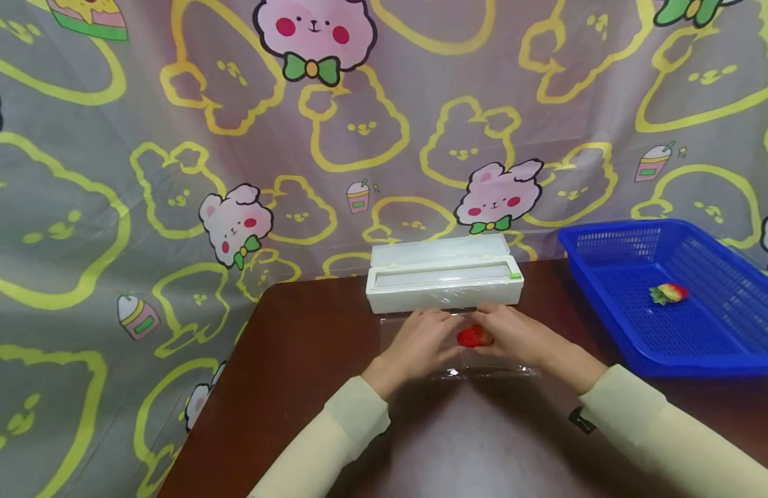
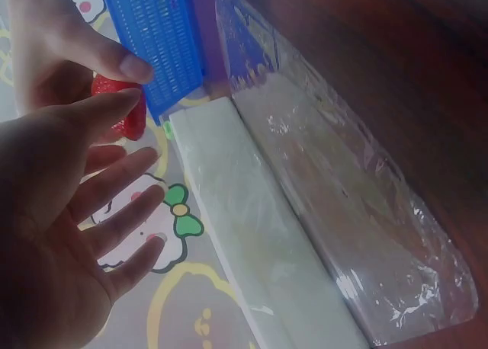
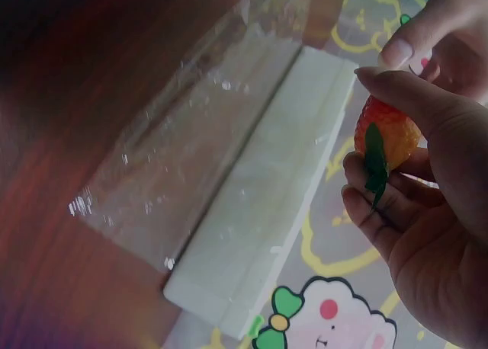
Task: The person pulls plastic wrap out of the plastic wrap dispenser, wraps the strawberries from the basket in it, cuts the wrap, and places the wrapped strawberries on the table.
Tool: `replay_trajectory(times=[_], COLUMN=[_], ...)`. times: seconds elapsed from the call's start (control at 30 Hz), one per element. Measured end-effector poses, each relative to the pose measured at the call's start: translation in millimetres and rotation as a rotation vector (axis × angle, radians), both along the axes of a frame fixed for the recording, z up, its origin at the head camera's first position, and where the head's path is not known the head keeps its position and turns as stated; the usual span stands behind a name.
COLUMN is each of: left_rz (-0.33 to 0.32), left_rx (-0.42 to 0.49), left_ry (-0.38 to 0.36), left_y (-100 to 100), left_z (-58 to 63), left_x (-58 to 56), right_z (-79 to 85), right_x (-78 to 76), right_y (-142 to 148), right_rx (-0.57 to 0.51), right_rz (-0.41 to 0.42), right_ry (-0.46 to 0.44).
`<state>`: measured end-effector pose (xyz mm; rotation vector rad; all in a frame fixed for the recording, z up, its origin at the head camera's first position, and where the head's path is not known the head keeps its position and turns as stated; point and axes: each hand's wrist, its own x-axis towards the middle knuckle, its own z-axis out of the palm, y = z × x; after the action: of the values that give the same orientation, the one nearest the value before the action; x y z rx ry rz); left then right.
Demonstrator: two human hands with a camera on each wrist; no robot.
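Note:
My right hand (image 3: 450, 181) holds a red strawberry (image 3: 393, 132) between thumb and fingers, its green leaves towards the palm. Facing it, my left hand (image 2: 69, 204) has its fingers loosely spread. Its thumb overlaps the strawberry (image 2: 133, 120) in the left wrist view; how firmly it touches cannot be told. Both hands are above a sheet of clear plastic film (image 1: 393, 330) drawn out on the dark table. Behind them stands a white film dispenser box (image 1: 443, 299) with its lid (image 1: 440, 250) raised. In the head view the fingers partly cover the strawberry.
On the right stands a blue plastic basket (image 1: 614, 325) with another strawberry (image 1: 670, 292) in it. A cartoon-patterned curtain (image 1: 297, 152) hangs behind the brown table (image 1: 297, 346). A small black item (image 1: 582, 420) shows by the right sleeve.

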<state>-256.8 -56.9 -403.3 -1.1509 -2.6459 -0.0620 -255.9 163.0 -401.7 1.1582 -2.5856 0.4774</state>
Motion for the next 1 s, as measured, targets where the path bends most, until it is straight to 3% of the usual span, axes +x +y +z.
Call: replay_trajectory(times=[0.2, 0.47, 0.73, 1.0], left_rz=[-0.054, -0.102, -0.075, -0.055], left_rx=[-0.001, 0.043, 0.037, 0.045], left_ry=[-0.009, -0.029, -0.065, -0.096], left_y=[4, -3, -11, -17], left_z=[-1.0, -5.6, -7.0, -7.2], left_x=[0.0, -0.5, -0.8, -6.7], right_z=[-6.1, -9.3, -11.3, -17.7], right_x=[3.9, 5.7, 2.5, -8.9], right_y=[-6, -3, 7, 2], right_rx=[0.011, 0.007, -0.02, -0.039], right_rz=[-0.025, 0.024, 0.043, 0.075], right_ry=[-0.029, -0.05, -0.206, -0.222])
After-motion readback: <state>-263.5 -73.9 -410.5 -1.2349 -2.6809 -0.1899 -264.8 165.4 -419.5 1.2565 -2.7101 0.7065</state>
